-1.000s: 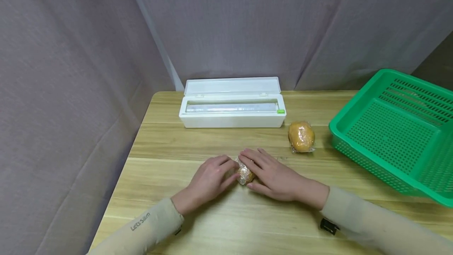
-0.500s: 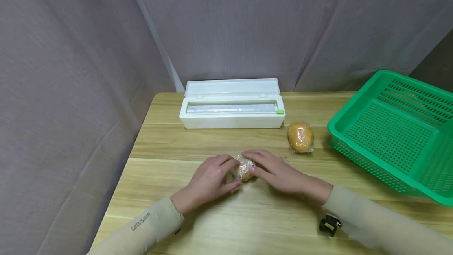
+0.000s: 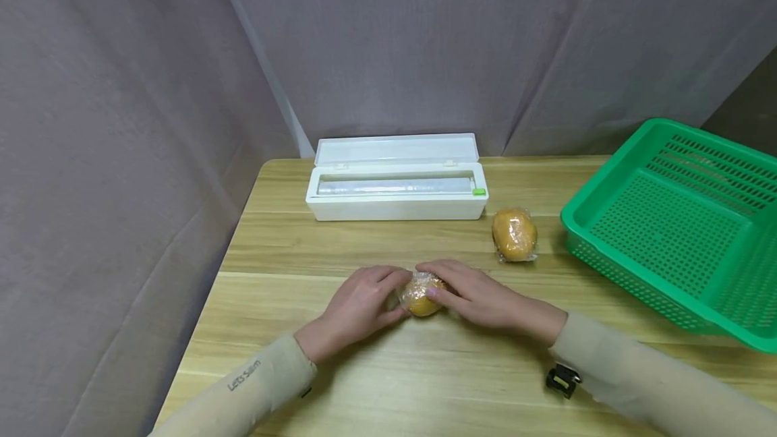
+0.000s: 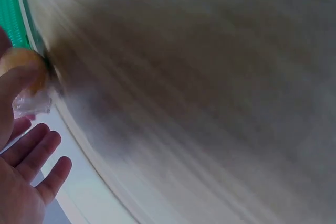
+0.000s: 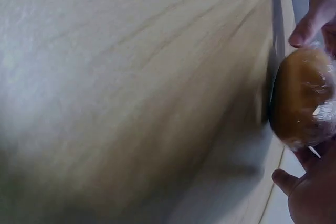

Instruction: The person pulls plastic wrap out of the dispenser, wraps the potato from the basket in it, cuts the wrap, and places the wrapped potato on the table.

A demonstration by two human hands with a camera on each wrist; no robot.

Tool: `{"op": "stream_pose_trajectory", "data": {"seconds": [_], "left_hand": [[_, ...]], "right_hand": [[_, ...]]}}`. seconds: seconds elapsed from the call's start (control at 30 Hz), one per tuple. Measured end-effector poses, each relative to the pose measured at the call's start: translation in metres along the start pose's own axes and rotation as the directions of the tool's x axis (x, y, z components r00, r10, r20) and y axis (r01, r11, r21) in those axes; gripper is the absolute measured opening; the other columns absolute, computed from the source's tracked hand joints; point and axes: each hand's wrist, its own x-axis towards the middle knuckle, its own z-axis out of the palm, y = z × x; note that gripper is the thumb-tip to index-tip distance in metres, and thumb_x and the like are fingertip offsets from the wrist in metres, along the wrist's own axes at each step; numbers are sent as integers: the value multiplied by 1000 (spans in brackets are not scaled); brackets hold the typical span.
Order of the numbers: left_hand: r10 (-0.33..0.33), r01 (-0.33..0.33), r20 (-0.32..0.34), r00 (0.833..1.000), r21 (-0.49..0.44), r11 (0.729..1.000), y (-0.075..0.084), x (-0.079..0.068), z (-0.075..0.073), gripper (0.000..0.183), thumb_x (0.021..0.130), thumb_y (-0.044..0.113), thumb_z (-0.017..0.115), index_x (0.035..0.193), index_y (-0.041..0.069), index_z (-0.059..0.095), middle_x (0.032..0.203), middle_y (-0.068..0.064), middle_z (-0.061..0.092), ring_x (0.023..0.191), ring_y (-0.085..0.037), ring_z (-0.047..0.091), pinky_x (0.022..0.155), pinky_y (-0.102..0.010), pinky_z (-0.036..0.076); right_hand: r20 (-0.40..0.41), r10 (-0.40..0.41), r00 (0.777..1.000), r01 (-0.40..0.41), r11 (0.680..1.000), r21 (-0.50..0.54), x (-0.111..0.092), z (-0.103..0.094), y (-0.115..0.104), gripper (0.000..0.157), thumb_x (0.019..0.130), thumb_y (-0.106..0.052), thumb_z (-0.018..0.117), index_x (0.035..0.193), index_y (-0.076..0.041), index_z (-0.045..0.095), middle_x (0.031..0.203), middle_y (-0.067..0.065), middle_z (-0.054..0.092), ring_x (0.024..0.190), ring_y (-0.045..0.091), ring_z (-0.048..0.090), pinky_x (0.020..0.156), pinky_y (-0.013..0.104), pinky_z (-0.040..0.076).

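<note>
A rounded orange-yellow fruit (image 3: 423,301) wrapped in clear cling film sits between both hands at the middle of the table. My left hand (image 3: 363,299) holds its left end, thumb low and index finger at the crinkled film. From the right, my right hand (image 3: 482,292) grips it, with the thumb on the near side and the fingers over the far side. In the left wrist view the other left fingers (image 4: 37,150) spread beside the fruit (image 4: 32,59). The smooth fruit side (image 5: 294,98) faces the right wrist camera, with shiny film folds beyond.
A second film-wrapped fruit (image 3: 514,235) lies farther back to the right. Behind the hands stands a white cling film dispenser (image 3: 397,210), lid raised, roll inside, green slider at its right. A green perforated basket (image 3: 643,275) occupies the right side. Grey curtains (image 3: 400,39) hang behind the wooden table (image 3: 291,248).
The wrapped fruit has turned between the hands, so more of its orange-yellow side shows. My right thumb has moved up onto it; the left hand stays at its left end.
</note>
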Motion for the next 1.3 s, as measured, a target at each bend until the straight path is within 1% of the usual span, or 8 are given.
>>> {"op": "stream_pose_trajectory", "data": {"seconds": [0.13, 0.3, 0.53, 0.67, 0.87, 1.07, 1.2, 1.3], "left_hand": [[7, -7, 9, 1000, -9, 1000, 0, 1, 3, 55, 90, 34, 88, 136, 8, 68, 129, -8, 74, 118, -26, 71, 107, -42, 55], [-33, 34, 14, 999, -91, 995, -3, 2, 2, 49, 94, 31, 84, 135, 9, 70, 126, -6, 73, 116, -23, 70, 104, -39, 57], [-47, 75, 106, 993, -287, 955, -9, 6, 0, 41, 96, 29, 82, 131, 10, 72, 121, -3, 76, 112, -18, 71, 102, -38, 58], [-95, 153, 165, 982, -390, 908, -15, 9, 0, 37, 96, 27, 83, 128, 10, 75, 119, -1, 78, 110, -15, 72, 102, -36, 57], [-169, 277, 240, 956, -544, 792, -23, 13, 0, 22, 98, 25, 81, 115, 12, 78, 97, 7, 77, 87, -5, 68, 83, -27, 59], [-218, 362, 302, 928, -600, 713, -24, 15, 0, 24, 101, 27, 76, 115, 7, 78, 95, 4, 78, 82, -8, 69, 77, -25, 59], [-250, 406, 328, 911, -609, 682, -22, 18, 0, 27, 103, 26, 73, 118, 4, 78, 93, 4, 78, 80, -14, 71, 72, -24, 57], [-261, 416, 331, 907, -602, 682, -20, 20, -2, 26, 105, 27, 71, 117, 5, 78, 93, 3, 78, 78, -18, 71, 69, -24, 55]], "right_hand": [[32, 35, 999, -36, 999, 34, -1, 1, -1, 49, 114, -39, 50, 155, -13, 52, 151, 13, 58, 141, 35, 54, 114, 62, 45], [46, 119, 992, -123, 988, 93, -4, -5, -1, 48, 116, -42, 43, 155, -16, 52, 154, 12, 56, 144, 37, 51, 116, 66, 41], [54, 90, 995, -93, 994, 59, -6, -11, -3, 50, 116, -38, 42, 156, -10, 52, 156, 14, 52, 146, 38, 47, 117, 66, 40], [25, 66, 997, -67, 997, 22, -10, -17, -6, 57, 112, -41, 54, 159, -8, 48, 159, 13, 49, 147, 38, 46, 117, 64, 41], [0, -14, 1000, 14, 991, -133, -14, -22, -12, 85, 92, -41, 85, 162, -13, 46, 161, 8, 47, 148, 34, 46, 118, 59, 43], [-19, -120, 993, 108, 941, -320, -10, -20, -10, 91, 87, -42, 90, 162, -14, 46, 158, 8, 51, 143, 32, 52, 118, 57, 43], [-28, -138, 990, 120, 930, -348, -3, -18, -7, 83, 88, -38, 90, 157, -13, 51, 151, 8, 57, 136, 31, 58, 114, 54, 48], [-21, -131, 991, 115, 927, -357, 2, -20, -5, 76, 89, -35, 89, 153, -12, 55, 144, 8, 61, 130, 30, 63, 109, 53, 53]]}}
